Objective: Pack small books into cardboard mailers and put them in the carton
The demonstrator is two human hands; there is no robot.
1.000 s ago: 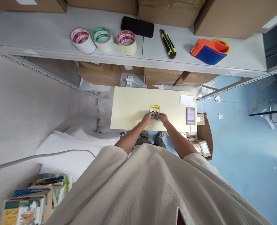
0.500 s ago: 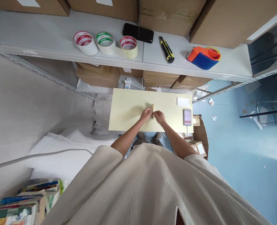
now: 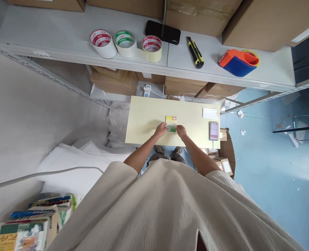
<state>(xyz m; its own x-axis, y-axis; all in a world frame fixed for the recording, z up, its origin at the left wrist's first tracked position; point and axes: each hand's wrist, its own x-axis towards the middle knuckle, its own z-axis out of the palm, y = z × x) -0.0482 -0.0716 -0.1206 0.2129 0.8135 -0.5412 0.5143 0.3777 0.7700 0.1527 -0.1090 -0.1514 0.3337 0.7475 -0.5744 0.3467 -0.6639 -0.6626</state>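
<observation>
A small yellow-and-green book (image 3: 171,122) is over the middle of the pale yellow table (image 3: 141,111); its upward face has a barcode at the lower left and a red-edged label at the upper right. My left hand (image 3: 160,129) pinches its left edge, the thumb reaching onto the face. My right hand (image 3: 181,131) grips the lower right edge, fingers closed. I cannot tell whether the book touches the table top.
White slips (image 3: 210,113) and a phone-like device (image 3: 213,130) with a cable are at the table's right end. The shelf beyond holds tape rolls (image 3: 128,51), a black phone (image 3: 162,31), a utility knife (image 3: 195,52) and a tape dispenser (image 3: 239,62). Books (image 3: 23,233) are stacked lower left.
The book was upright and edge-on between my hands; now it is turned with its broad face up. My hands have moved slightly apart. The whole view has shifted a little.
</observation>
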